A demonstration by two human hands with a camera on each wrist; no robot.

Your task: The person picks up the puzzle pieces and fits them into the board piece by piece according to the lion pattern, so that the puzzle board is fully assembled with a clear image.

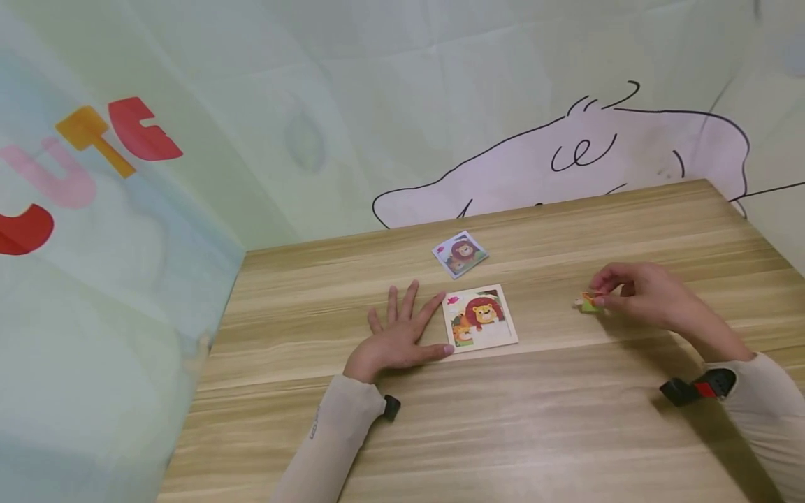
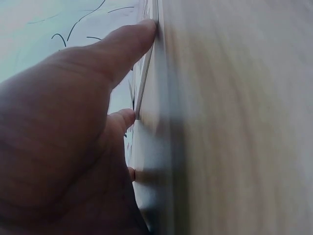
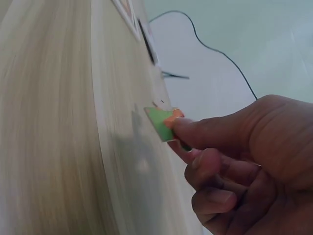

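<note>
A square lion jigsaw puzzle (image 1: 479,318) in a pale tray lies mid-table, with a bare pale patch at its lower right. My left hand (image 1: 402,339) lies spread on the table at its left side, thumb and index fingertips right at the tray's edge. In the left wrist view the thumb (image 2: 122,49) reaches along that thin edge. To the right, my right hand (image 1: 650,297) pinches a small green and orange puzzle piece (image 3: 160,122) between thumb and index finger, above the table. The other fingers (image 3: 210,200) are curled under.
A small square lion picture card (image 1: 460,254) lies behind the puzzle, turned at an angle. The wooden table (image 1: 503,433) runs back to a wall hanging (image 1: 352,126) with a line drawing and coloured letters. Dark straps sit at both wrists.
</note>
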